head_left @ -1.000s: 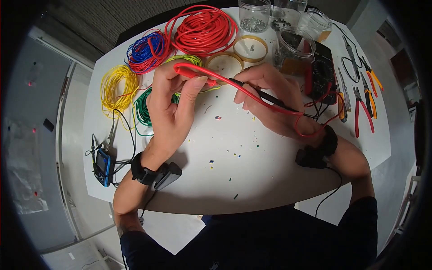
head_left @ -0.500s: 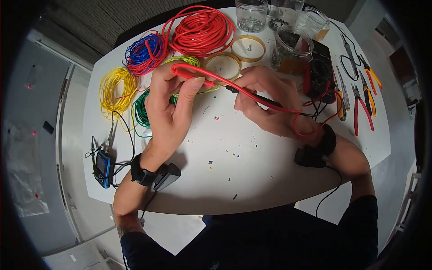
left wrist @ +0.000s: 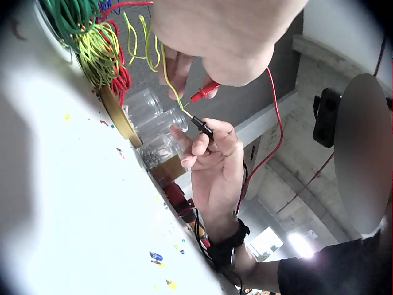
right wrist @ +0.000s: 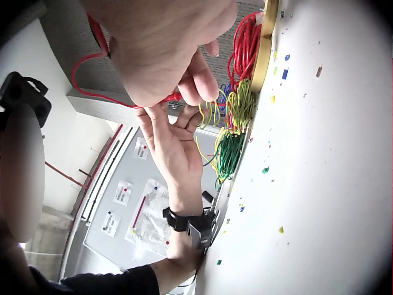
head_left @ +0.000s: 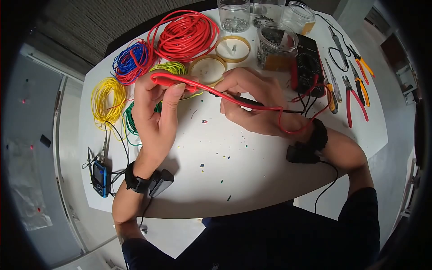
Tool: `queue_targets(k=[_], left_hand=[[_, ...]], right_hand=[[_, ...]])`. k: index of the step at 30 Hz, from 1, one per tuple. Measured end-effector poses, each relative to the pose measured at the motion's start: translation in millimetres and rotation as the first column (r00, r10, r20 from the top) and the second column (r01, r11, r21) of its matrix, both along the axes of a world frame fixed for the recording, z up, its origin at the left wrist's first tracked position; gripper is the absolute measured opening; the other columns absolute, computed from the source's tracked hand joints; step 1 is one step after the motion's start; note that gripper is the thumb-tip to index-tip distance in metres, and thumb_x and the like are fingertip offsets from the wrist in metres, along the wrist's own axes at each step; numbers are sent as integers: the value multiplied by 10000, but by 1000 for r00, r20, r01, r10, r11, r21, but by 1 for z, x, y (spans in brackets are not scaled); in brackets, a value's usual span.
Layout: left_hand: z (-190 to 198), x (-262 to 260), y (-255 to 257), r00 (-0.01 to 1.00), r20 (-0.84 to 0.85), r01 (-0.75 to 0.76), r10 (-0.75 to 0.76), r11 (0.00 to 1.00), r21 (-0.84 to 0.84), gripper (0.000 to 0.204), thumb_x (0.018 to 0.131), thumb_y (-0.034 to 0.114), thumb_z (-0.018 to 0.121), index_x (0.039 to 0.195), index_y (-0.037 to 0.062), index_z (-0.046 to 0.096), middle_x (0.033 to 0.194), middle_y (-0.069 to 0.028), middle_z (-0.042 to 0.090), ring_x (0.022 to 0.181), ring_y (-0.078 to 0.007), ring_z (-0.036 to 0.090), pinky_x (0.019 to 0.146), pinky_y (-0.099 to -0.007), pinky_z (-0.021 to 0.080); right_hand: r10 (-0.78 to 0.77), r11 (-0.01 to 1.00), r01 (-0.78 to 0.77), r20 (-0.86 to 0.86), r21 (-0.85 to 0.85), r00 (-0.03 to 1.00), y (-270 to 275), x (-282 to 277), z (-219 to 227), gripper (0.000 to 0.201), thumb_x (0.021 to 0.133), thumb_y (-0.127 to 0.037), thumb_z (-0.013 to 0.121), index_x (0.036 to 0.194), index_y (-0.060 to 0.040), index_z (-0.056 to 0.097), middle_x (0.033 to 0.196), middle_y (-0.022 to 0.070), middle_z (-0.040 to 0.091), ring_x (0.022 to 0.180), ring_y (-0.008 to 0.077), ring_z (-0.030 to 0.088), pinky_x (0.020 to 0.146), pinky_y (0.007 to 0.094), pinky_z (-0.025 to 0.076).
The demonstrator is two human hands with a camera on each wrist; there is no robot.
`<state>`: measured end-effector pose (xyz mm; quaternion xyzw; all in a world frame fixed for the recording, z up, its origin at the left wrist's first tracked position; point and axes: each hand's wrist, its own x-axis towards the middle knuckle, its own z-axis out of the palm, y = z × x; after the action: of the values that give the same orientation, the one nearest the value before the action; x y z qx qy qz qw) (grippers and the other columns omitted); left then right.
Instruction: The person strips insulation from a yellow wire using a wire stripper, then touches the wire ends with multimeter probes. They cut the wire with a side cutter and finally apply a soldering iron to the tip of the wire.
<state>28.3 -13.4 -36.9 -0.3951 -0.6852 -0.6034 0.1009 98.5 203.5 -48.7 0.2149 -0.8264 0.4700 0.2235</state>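
Note:
The left hand point(head_left: 155, 110) grips the red probe point(head_left: 172, 82) between thumb and fingers. In the left wrist view a yellow-green wire point(left wrist: 164, 69) runs down from that hand, beside the red probe's tip end point(left wrist: 204, 92). My right hand point(head_left: 258, 103) pinches the black probe point(head_left: 247, 102); in the left wrist view the black probe point(left wrist: 201, 125) points at the wire's lower end, and whether they touch I cannot tell. A red lead point(head_left: 216, 93) arches from the left hand across the right. Behind the hands lies the yellow-green coil point(head_left: 170, 67).
Red point(head_left: 186, 35), blue-red point(head_left: 131, 60), yellow point(head_left: 108, 100) and green wire coils lie left. Clear jars point(head_left: 234, 17), round gold-rimmed dishes point(head_left: 208, 69) and a multimeter point(head_left: 308, 62) stand behind. Pliers point(head_left: 355, 100) are right, a small blue-edged device point(head_left: 100, 177) left. Scraps dot the table point(head_left: 198, 193).
The head view has shifted, so table and hands appear further left. Both hands keep their holds on the probes and stay close together.

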Motion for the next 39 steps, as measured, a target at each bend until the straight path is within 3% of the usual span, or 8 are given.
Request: queue_targets(k=[4,6,13,21,24,27,29,39], left_hand=[[0,1,1,1000,28,8,-8,1000,2,198,1042,44,582,1201,-24,486,1094,-146,673,982,-206,722,851,-314,594],[0,2,1,999,32,14,-14,1000,8,197,1043,45,582,1200,-24,487,1094,-144,672,984,-206,721,854,-315,596],[-1,0,3,999,-3,34,-34,998,45,189,1043,5,542,1209,-23,456,1138,-177,649,1030,-266,724,865,-362,620],[4,2,4,999,9,34,-34,999,23,166,1065,44,517,1207,-10,450,1093,-211,706,1004,-255,726,862,-365,617],[4,2,4,999,28,26,-27,1000,18,161,1066,56,522,1198,-5,453,1099,-215,710,989,-251,727,859,-364,614],[7,6,6,999,37,5,-5,1000,12,138,1074,90,519,1159,-8,472,1096,-206,691,990,-245,713,859,-380,624],[7,7,7,999,35,-15,15,1000,5,141,1082,121,515,1122,-11,490,1092,-196,673,993,-237,698,861,-396,634],[10,9,8,999,33,-11,11,1000,5,154,1081,135,525,1135,-4,488,1087,-197,680,987,-232,702,859,-380,625]], right_hand=[[6,1000,-6,-37,1,999,1,-2,-1,176,858,66,663,1003,-7,597,830,82,676,740,137,705,682,287,556],[-44,997,36,-103,-74,994,-3,-5,-6,236,799,-24,722,980,-87,583,673,45,581,638,241,616,556,366,484],[-82,997,82,-116,-5,990,-1,-1,1,224,800,-50,710,959,-72,554,672,50,597,613,248,604,580,377,483],[8,991,-13,-43,-131,999,0,3,6,211,758,-41,683,905,-63,534,700,58,594,653,238,596,589,383,463],[4,1000,-3,71,-20,997,1,4,7,239,844,-29,707,1050,-63,591,852,79,656,798,201,672,683,342,543],[-22,992,6,-124,-128,992,-2,-1,0,217,752,-52,693,903,-81,539,696,53,590,652,238,597,577,387,461],[-2,1000,2,33,-15,999,2,6,8,243,841,-24,707,1052,-67,593,848,74,667,837,217,672,700,349,553],[18,1000,-16,65,-26,998,2,4,7,250,829,-19,705,1048,-65,593,823,61,663,846,210,662,695,350,542]])
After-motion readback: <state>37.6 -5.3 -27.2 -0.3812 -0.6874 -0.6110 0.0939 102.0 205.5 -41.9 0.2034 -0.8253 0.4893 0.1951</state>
